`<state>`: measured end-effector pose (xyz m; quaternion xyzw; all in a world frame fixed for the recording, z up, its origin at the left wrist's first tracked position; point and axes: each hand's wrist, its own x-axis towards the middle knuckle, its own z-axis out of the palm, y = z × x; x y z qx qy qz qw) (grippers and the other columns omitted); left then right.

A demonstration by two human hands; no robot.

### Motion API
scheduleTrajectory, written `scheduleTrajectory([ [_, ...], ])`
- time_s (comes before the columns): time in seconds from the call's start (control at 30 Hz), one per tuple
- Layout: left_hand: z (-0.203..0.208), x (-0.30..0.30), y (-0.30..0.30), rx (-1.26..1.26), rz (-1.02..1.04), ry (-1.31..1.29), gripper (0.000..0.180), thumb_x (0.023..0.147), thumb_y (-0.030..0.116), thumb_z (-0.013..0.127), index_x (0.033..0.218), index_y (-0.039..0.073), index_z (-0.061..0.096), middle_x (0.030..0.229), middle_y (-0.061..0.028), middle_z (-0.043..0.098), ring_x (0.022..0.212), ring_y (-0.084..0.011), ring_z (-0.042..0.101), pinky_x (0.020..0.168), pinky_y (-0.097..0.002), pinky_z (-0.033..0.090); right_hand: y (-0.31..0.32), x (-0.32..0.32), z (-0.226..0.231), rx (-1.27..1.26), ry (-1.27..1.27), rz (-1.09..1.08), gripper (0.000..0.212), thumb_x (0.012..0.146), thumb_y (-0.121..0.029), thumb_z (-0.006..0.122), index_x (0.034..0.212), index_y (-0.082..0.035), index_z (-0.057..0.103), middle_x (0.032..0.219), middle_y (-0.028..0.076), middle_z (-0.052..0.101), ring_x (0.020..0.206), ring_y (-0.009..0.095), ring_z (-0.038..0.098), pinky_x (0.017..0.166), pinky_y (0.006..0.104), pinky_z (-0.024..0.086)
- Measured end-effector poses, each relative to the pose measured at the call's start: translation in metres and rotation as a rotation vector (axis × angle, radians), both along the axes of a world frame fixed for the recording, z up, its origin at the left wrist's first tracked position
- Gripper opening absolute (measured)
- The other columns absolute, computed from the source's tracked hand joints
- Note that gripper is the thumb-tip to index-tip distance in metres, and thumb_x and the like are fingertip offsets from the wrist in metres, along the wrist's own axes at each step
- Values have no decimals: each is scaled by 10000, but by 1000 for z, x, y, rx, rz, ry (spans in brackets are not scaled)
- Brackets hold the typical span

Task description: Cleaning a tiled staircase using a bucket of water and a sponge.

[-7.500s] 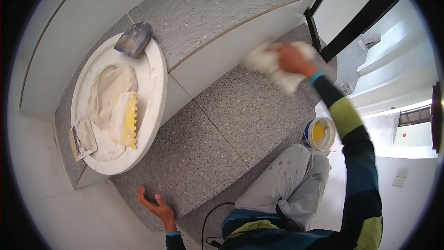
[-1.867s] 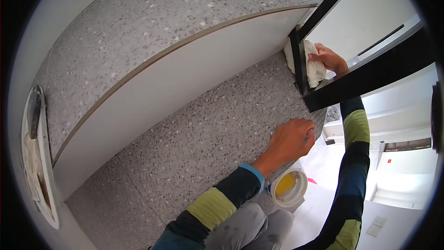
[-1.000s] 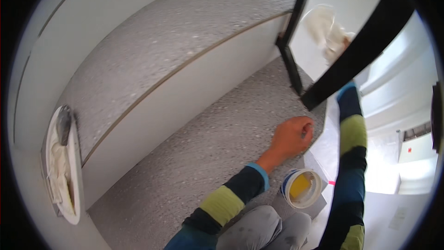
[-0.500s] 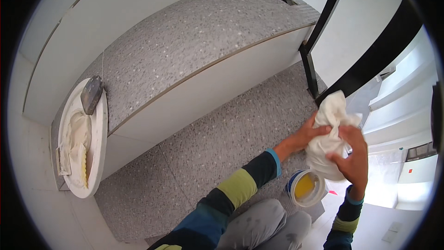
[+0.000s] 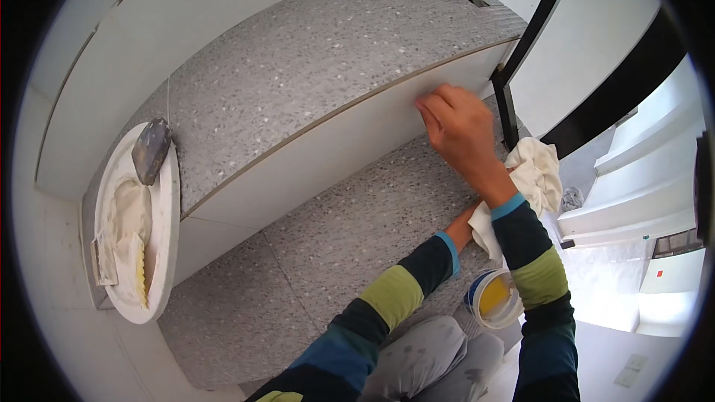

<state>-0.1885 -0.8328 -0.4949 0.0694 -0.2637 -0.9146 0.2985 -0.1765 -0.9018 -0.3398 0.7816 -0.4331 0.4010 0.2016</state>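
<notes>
My right hand (image 5: 462, 130) reaches up to the white stair riser (image 5: 328, 149), its fingers curled together at the riser's right part, just under the tread edge. Whether anything small is pinched in those fingertips I cannot make out. Behind my right wrist, my left hand (image 5: 465, 229) is mostly hidden, with a crumpled white cloth (image 5: 538, 171) gathered in it and hanging over its far side. Below the cloth stands a small white-and-blue bucket (image 5: 494, 298) with something yellow inside, partly covered by my right sleeve.
At the left, an oval white tray (image 5: 170, 253) holds pale paste, a yellow toothed scraper (image 5: 141, 275) and a dark grey rounded object (image 5: 151, 151). Speckled grey stair treads (image 5: 298, 59) run across the view. A black metal railing (image 5: 540, 22) rises at the right.
My right hand has let go of the cloth and moved up and left to the riser. The cloth stays with my left hand, now more spread out and drooping.
</notes>
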Motion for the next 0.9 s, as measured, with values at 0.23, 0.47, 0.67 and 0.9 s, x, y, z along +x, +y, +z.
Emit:
scheduleTrajectory([
  [0.23,22,5,-10,255,-162,156,451,899,373,532,1234,74,490,1069,-72,604,917,-175,607,801,-300,508,149,-102,13,286,-467,-219,50,756,13,639,745,21,590,716,86,597,640,188,562,638,282,459],
  [0.47,66,8,25,-153,-417,71,566,929,405,477,1348,47,344,1308,-118,445,1189,-202,450,1005,-325,372,229,-103,-33,675,-694,-414,1070,558,-227,802,1424,-71,193,1443,173,230,1324,333,268,997,429,360],
  [0.67,138,121,32,-1189,232,-666,616,902,470,495,1332,38,399,1408,-173,335,1290,-324,344,1075,-422,272,197,-42,4,259,-517,-379,649,619,-46,726,1223,-33,487,1172,154,513,1082,320,525,910,386,437],
  [0.9,178,253,133,-935,1107,-425,379,908,328,473,1044,-21,525,944,-156,578,918,-234,564,837,-373,452,168,135,-64,816,-129,199,644,622,-58,693,1239,-130,520,1280,206,444,1173,356,441,982,470,370],
])
